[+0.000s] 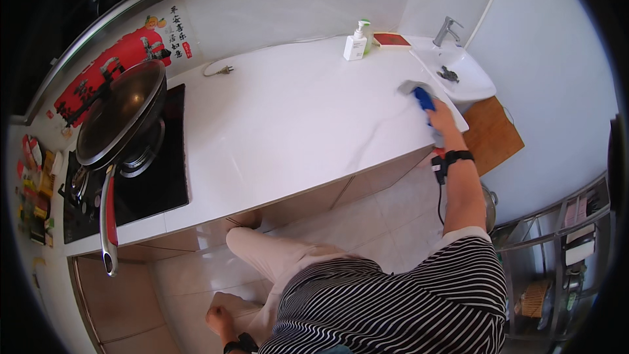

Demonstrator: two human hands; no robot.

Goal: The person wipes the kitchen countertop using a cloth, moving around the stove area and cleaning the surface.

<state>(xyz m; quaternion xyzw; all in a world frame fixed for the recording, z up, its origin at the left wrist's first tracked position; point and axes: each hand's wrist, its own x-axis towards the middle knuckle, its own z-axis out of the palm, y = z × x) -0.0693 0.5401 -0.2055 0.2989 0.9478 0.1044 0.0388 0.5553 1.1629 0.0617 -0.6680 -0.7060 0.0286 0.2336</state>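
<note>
My right hand (pixel 442 117) is closed around a blurred blue object (pixel 423 101) with a grey-white part at its far end, near the right end of the white countertop (pixel 295 118). I cannot tell whether it is a cloth or a brush. A wristband is on that arm. Low in the picture, my left hand (pixel 218 318) hangs by my light trousers with fingers curled; nothing shows in it. A white pump bottle (pixel 356 46) stands at the back of the counter, before a green one.
A lidded wok (pixel 123 113) sits on the black gas hob (pixel 169 177), its handle past the counter edge. A white washbasin (pixel 471 76) holds a dark item. A plug (pixel 225 70) with cord, a red box (pixel 392 39), a wooden board (pixel 494 135) and a metal rack (pixel 550 236) stand around.
</note>
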